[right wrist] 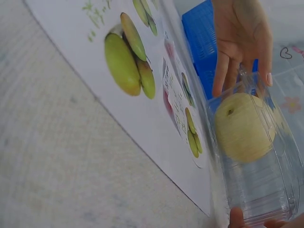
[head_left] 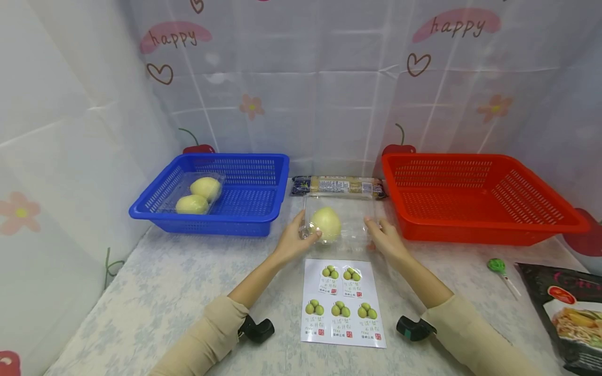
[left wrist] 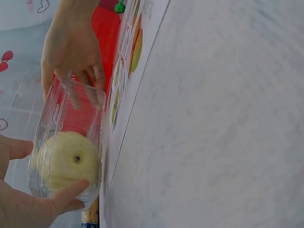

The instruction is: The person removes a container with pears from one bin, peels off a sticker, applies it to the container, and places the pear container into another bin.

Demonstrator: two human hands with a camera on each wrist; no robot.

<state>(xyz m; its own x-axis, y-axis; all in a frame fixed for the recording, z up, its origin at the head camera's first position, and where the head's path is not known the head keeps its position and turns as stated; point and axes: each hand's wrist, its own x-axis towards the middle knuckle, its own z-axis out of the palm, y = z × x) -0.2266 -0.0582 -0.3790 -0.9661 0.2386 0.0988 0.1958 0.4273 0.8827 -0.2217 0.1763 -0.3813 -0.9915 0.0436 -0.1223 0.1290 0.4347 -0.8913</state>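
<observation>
Between my hands is a clear plastic clamshell box with one pale yellow-green pear inside, toward its left end. My left hand grips the box's left end; in the left wrist view its thumb and fingers span that end beside the pear. At the opposite end, my right hand holds the box, fingertips at the plastic in the right wrist view. The box stays low over the table, just behind a white sheet of pear stickers.
A blue basket at the left holds a clear box with two pears. On the right stands a red basket. Behind the clamshell lies a long wrapped food pack. A green lollipop and a black food bag lie at the right.
</observation>
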